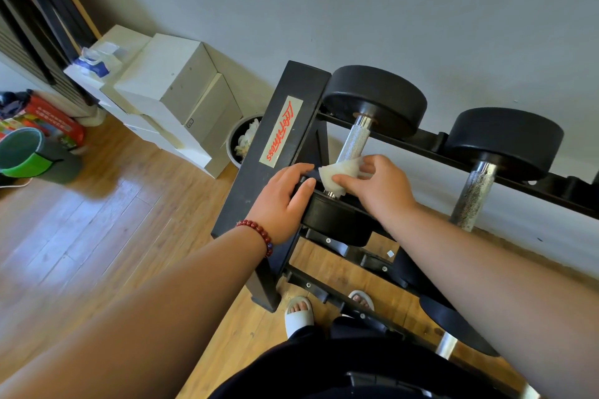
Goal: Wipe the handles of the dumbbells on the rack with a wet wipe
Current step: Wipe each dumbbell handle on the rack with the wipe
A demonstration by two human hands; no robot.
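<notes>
— Right hand?
— My right hand [379, 186] is clamped on the wet wipe [337, 173], thumb and fingers curled round it. The wipe wraps the lower end of the knurled handle [355, 139] of the leftmost dumbbell [376, 100], just above its near head.
— Left?
— My left hand [285, 201] grips that near head's edge, fingers curled over it, right beside the rack's [256, 185] end post. Beaded bracelet [259, 233] on that wrist.
— Where's the dumbbell sitting?
— Top tier of the rack, tilted, far head up by the grey wall. The second dumbbell [504, 142] sits to its right, apart, no hand on it.
— Anything else?
— A bin [235, 139] with crumpled white stuff behind the post. Stacked white boxes [171, 84] left of it. A green bucket [22, 152] far left on the wood floor [97, 220].
</notes>
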